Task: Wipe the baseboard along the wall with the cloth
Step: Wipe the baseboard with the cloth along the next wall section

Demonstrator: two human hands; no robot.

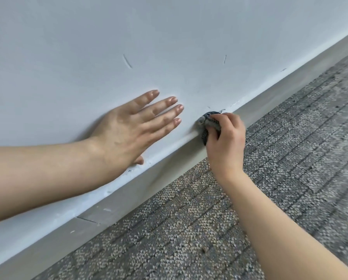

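Left side first: my left hand (126,130) lies flat on the wall (88,47), palm down, forearm coming in from the left edge. Its fingers (165,103) are straight and slightly spread, holding nothing, tips pointing right and up. The thumb tip pokes out under the palm, just above the top edge of the baseboard (116,201).

Baseboard is a pale grey strip running diagonally from near left up to far right, between wall and carpet (290,148). White chips and scuffs show along its top edge, and a thin joint line cuts across it near the lower left. The wall has a few short dark scratch marks, one above the left hand, one further right.

Moving right: cloth (206,126), dark blue-grey weave, bunched into a small wad, pressed on the top edge and face of the baseboard, just right of the left fingertips but not touching them. My right hand (225,142) grips it from the carpet side, fingers curled tight around the wad, knuckles up; most of the cloth is hidden under the hand, only the left part and a bit hanging down show. Right forearm comes in from the near right corner over the carpet.

Carpet is grey with beige flecks in a blocky pattern, blurred toward the far right.
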